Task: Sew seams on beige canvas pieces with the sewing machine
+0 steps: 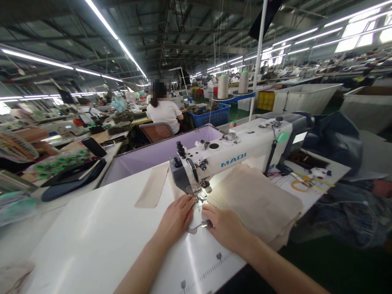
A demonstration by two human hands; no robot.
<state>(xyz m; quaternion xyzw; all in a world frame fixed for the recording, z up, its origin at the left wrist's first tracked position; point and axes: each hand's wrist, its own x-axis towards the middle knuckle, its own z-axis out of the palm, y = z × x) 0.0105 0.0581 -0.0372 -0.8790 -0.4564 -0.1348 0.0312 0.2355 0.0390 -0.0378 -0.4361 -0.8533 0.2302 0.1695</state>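
Note:
My left hand (179,214) lies on the white sewing table (119,237), fingers stretched flat and fingertips just left of the needle area (201,197). On the other side my right hand (225,226) is closed, thumb and forefinger close together near the presser foot. A small dark metal piece (207,223) pokes out beneath its fingers; its kind is unclear. Whether cloth lies under my fingertips cannot be made out. The white sewing machine (241,151) stands over both hands, its lamp lit. Right of the needle rests a stack of beige fabric pieces (257,192).
A single beige fabric piece (153,188) lies left of the machine head. Behind the table is a lilac-lined bin (147,149). Thread cones (223,86) stand farther back. Yellow-handled scissors (301,183) lie at right. A person in a white shirt (163,110) sits ahead.

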